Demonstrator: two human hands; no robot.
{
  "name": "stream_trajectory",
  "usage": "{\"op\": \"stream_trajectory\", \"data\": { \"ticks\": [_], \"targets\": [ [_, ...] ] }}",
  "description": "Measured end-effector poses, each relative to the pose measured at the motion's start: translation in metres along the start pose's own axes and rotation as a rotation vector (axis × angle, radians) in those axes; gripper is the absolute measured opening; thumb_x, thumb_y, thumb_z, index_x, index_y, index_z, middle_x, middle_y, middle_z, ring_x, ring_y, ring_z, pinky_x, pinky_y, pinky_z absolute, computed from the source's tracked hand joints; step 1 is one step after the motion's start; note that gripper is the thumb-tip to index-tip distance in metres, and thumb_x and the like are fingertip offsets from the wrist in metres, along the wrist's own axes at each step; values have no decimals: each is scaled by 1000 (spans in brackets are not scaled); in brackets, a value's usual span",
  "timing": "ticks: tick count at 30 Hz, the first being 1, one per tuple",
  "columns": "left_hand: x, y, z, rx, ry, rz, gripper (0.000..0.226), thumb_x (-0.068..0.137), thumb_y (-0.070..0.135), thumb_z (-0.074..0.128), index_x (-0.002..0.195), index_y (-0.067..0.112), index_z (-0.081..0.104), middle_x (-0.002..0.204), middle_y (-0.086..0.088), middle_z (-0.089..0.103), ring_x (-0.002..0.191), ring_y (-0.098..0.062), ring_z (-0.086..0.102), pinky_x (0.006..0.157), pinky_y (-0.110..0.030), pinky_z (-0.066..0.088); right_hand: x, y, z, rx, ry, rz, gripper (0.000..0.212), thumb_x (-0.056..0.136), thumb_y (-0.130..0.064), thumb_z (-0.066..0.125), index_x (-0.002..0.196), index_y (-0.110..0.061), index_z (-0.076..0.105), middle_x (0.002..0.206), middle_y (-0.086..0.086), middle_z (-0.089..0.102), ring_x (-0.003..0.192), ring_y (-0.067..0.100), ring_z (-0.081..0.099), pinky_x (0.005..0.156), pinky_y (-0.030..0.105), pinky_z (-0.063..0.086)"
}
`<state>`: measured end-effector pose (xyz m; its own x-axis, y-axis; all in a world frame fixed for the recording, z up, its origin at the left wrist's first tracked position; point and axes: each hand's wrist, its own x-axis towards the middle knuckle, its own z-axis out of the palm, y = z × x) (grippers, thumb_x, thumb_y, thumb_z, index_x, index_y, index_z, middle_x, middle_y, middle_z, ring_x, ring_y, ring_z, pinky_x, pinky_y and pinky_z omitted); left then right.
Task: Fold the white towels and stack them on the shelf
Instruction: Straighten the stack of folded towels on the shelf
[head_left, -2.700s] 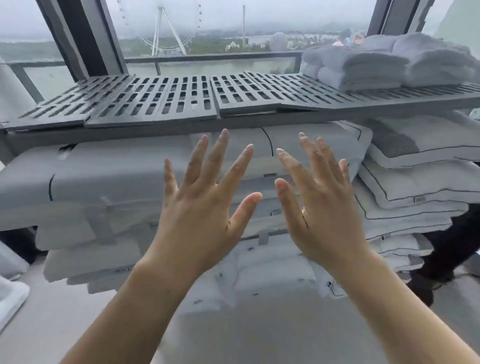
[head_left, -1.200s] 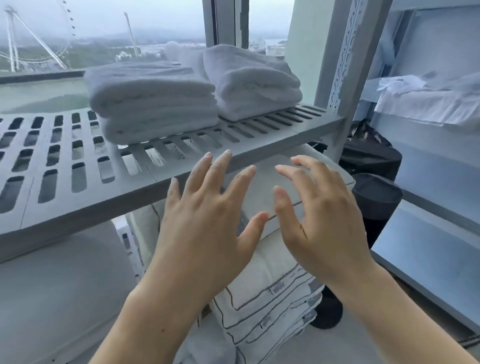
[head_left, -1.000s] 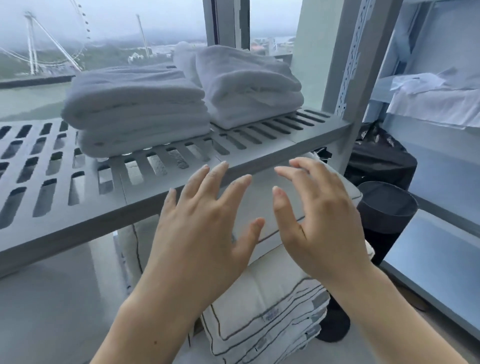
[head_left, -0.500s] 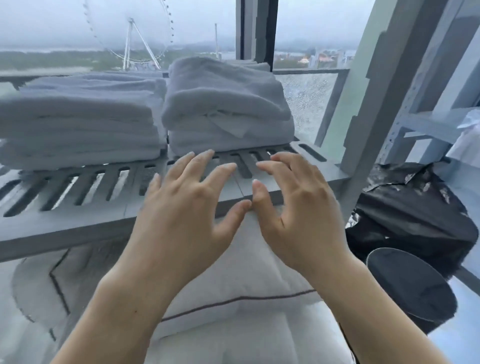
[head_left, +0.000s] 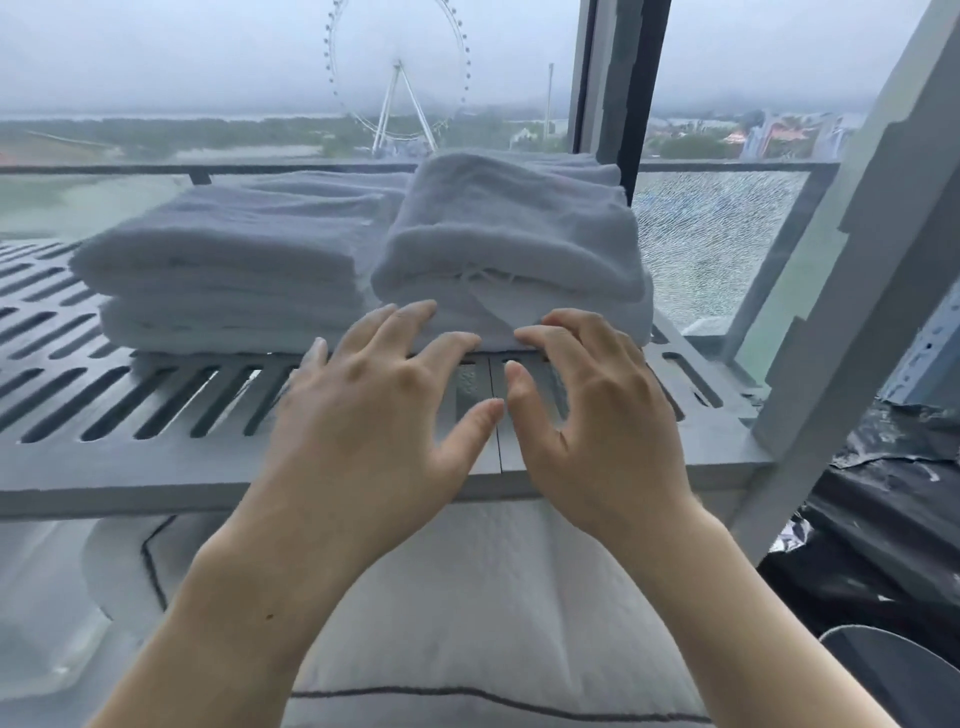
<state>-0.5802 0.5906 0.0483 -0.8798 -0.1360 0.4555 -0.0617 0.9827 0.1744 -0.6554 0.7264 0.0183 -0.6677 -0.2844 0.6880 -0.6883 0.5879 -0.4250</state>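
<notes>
Two stacks of folded white towels sit side by side on the top of a grey slotted shelf (head_left: 156, 415), towards its right end and set back from its near edge. The right stack (head_left: 511, 249) is the taller and rounder, with a loose folded flap showing on its near face; the left stack (head_left: 234, 260) is lower and wider, and the two touch along their inner sides. Both hands are held up in front of the right stack, backs to the camera. The left hand (head_left: 374, 410) has its fingers (head_left: 410, 317) spread wide and nearly straight, the tips reaching the bottom near edge of that stack. The right hand (head_left: 597, 415) has its fingers (head_left: 566, 325) bent at the knuckles and loosely apart, the tips at the same lower edge, a little further right. Neither hand holds anything; whether the fingertips really press the towel or only hover just in front of it is hard to tell from this angle. The thumbs point at each other, close together over the seam between two shelf panels. Under the shelf, nearer the camera, lies white bedding with dark piping (head_left: 467, 597). To the right a grey shelf post (head_left: 841, 260) slants up, with a black plastic bag (head_left: 883, 519) beyond it. Far behind the towels are a window, a cracked glass panel (head_left: 711, 234) and a Ferris wheel (head_left: 397, 78) in haze.
</notes>
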Motion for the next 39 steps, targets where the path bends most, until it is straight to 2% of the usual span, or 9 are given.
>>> {"op": "stream_trajectory", "data": {
  "ticks": [6,12,15,22,25,29,33,36,39],
  "targets": [
    [27,-2,-10,10,-40,27,59,78,63,28,130,40,42,147,9,31,136,-10,22,110,-47,25,30,0,-10,-49,3,-7,37,87,-39,44,114,-19,61,120,-2,56,112,18,51,88,36,42],
    [68,-14,-10,46,-30,106,54,83,60,37,132,37,42,146,9,32,134,-11,26,109,-42,29,56,9,-10,-86,48,17,37,86,-37,46,114,-18,60,120,-1,56,110,20,52,89,36,44],
    [84,-18,-4,40,-21,137,48,85,55,44,129,35,47,144,7,34,133,-12,29,105,-38,31,66,11,-4,-106,49,22,38,86,-36,47,114,-15,59,119,1,55,108,22,53,86,38,46],
    [106,-18,1,-10,31,174,46,84,54,44,124,34,50,142,7,38,131,-13,33,101,-36,32,84,12,9,-125,27,35,34,87,-33,53,116,-16,57,123,2,54,110,23,51,86,39,45],
    [113,-20,-1,-15,74,201,45,83,52,47,123,32,52,139,6,42,128,-14,38,98,-36,34,90,15,9,-131,22,38,36,85,-32,56,116,-15,57,123,3,53,111,24,50,85,37,44],
    [126,-24,0,-16,91,298,43,84,46,52,123,29,53,134,5,47,120,-16,46,91,-32,37,98,23,6,-176,-32,39,46,80,-32,61,122,-15,54,127,6,49,116,27,47,91,42,44],
    [139,-29,10,47,73,381,46,82,38,58,126,26,51,131,1,49,118,-20,49,94,-35,38,103,32,7,-226,-146,34,60,79,-37,61,133,-18,44,139,6,39,128,26,36,103,44,35],
    [143,-30,22,67,-13,385,53,81,38,58,131,30,43,135,4,41,124,-18,40,100,-39,35,102,36,11,-256,-213,38,67,79,-43,59,138,-23,35,145,2,31,135,23,26,107,42,30],
    [142,-32,29,38,-22,352,57,79,39,60,132,34,40,138,5,35,131,-18,29,102,-50,30,102,39,15,-312,-246,37,68,80,-45,58,139,-26,31,148,1,25,137,22,20,108,42,26]
  ]
}}
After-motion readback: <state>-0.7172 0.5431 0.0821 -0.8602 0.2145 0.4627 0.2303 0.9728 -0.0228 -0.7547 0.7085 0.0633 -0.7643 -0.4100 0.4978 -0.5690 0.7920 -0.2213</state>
